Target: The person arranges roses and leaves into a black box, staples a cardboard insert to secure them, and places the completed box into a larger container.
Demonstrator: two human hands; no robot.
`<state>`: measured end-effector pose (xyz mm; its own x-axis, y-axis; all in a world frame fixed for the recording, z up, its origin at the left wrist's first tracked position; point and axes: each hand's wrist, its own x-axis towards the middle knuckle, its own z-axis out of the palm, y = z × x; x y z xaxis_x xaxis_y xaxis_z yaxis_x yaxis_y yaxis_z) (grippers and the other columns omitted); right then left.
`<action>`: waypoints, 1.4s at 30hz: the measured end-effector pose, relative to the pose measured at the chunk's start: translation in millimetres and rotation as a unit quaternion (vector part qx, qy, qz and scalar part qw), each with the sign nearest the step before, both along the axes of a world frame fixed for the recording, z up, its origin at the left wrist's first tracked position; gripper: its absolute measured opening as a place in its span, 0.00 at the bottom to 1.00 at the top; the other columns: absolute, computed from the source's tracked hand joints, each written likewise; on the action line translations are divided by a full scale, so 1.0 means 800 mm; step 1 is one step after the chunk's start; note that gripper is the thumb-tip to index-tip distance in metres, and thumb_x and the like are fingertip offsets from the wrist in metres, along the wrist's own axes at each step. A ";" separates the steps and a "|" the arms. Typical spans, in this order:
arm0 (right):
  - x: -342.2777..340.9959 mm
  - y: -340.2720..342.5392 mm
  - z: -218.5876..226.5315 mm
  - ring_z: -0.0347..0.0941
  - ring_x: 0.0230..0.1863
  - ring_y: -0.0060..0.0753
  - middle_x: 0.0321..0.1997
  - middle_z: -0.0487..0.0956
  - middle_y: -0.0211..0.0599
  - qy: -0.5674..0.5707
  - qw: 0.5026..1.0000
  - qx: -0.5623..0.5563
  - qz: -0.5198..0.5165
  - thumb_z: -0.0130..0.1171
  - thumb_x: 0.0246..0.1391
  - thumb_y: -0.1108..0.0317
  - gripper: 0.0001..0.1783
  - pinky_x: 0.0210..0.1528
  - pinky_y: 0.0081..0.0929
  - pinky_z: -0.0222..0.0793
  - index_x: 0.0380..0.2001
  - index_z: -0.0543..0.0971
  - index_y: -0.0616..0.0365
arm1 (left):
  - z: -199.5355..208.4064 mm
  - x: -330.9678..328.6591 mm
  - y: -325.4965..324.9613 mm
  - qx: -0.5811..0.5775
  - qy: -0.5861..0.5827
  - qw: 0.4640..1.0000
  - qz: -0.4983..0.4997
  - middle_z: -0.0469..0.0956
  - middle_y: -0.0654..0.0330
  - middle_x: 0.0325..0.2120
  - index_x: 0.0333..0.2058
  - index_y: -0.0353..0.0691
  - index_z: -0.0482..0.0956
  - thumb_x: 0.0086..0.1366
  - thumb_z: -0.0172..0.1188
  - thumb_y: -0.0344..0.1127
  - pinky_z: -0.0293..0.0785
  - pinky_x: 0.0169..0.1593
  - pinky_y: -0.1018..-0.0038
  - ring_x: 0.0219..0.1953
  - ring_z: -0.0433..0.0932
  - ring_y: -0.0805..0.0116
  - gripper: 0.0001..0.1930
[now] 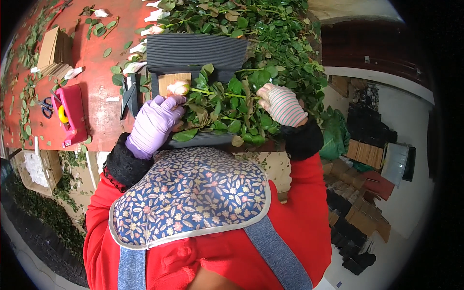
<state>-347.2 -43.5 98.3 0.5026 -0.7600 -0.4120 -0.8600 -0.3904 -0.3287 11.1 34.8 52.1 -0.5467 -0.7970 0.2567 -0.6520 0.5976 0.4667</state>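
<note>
A pale pink rose lies across a black corrugated cardboard wrap, its leafy stem running to the right. My left hand, in a purple glove, curls its fingers in at the base of the bloom and seems to hold it there. Farther right, my right hand, in a striped glove, closes its fingertips on the stem among the leaves. Under the bloom sits a piece of light brown cardboard. Foliage hides some of the stem and the wrap's near side.
Black-handled scissors lie by a pink tape dispenser on the red table. Dark shears rest left of the wrap. Cardboard pieces stand farther left. Netted roses line the far side; leafy stems heap at right.
</note>
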 end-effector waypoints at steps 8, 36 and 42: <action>0.001 -0.007 -0.007 0.72 0.47 0.46 0.43 0.79 0.38 0.169 0.977 -0.007 0.127 0.59 0.53 0.55 0.17 0.48 0.43 0.70 0.44 0.78 0.50 | -0.009 -0.004 -0.002 -0.003 -0.009 1.000 0.010 0.77 0.62 0.46 0.35 0.42 0.80 0.51 0.61 0.29 0.74 0.39 0.65 0.38 0.74 0.59 0.10; 0.045 -0.007 0.066 0.75 0.36 0.48 0.32 0.77 0.42 0.094 0.968 -0.201 0.114 0.52 0.57 0.71 0.06 0.36 0.44 0.70 0.37 0.76 0.56 | -0.020 -0.003 0.020 0.104 0.097 0.986 0.086 0.76 0.58 0.43 0.36 0.39 0.79 0.44 0.66 0.28 0.76 0.37 0.63 0.39 0.76 0.55 0.16; 0.045 -0.027 -0.016 0.73 0.37 0.51 0.31 0.76 0.43 0.200 0.958 -0.125 0.163 0.54 0.55 0.69 0.06 0.38 0.41 0.69 0.34 0.73 0.60 | -0.006 -0.001 0.012 0.038 0.095 0.994 0.032 0.76 0.57 0.43 0.37 0.37 0.79 0.44 0.66 0.27 0.76 0.41 0.63 0.43 0.76 0.54 0.17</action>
<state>-311.3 -64.8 85.2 0.5702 -0.6902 -0.4456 -0.7169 -0.6829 0.1403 10.2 44.1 47.0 -0.4411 -0.8502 0.2875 -0.5838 0.5151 0.6276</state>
